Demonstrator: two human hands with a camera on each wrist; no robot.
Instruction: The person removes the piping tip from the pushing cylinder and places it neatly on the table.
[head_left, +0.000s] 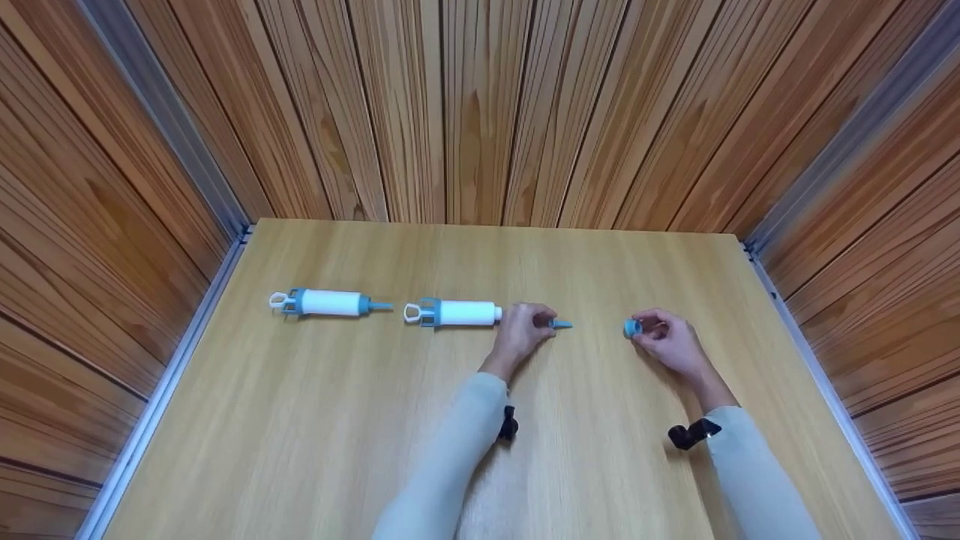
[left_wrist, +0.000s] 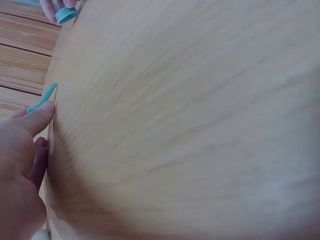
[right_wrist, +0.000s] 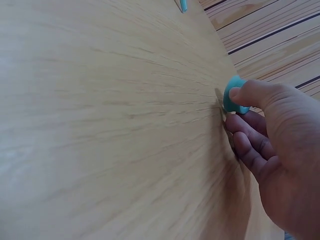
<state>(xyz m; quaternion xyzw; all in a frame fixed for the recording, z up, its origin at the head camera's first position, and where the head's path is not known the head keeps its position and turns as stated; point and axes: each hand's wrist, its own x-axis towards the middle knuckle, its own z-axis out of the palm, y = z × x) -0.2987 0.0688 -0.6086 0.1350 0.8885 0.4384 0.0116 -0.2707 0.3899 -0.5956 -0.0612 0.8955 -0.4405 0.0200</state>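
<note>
Between the thumb and fingers of my left hand [head_left: 523,330] is a slim blue nozzle [head_left: 562,325], its narrow tip pointing right. The left wrist view also shows the nozzle [left_wrist: 48,93] standing out past the thumb. Just left of that hand lies a white-barrelled syringe [head_left: 466,313] with a blue collar and a white loop handle; the hand overlaps its bare front end in the head view. Farther right, my right hand [head_left: 670,343] pinches a short blue ring-shaped cap [head_left: 632,328] close over the table. In the right wrist view, the thumb presses on the cap [right_wrist: 234,95].
A second syringe [head_left: 331,303], with a blue cap and nozzle on its front end, lies at the left. Both syringes rest in a row on the wooden table [head_left: 360,435]. Wood-panelled walls [head_left: 480,112] and metal rails [head_left: 810,322] border the table.
</note>
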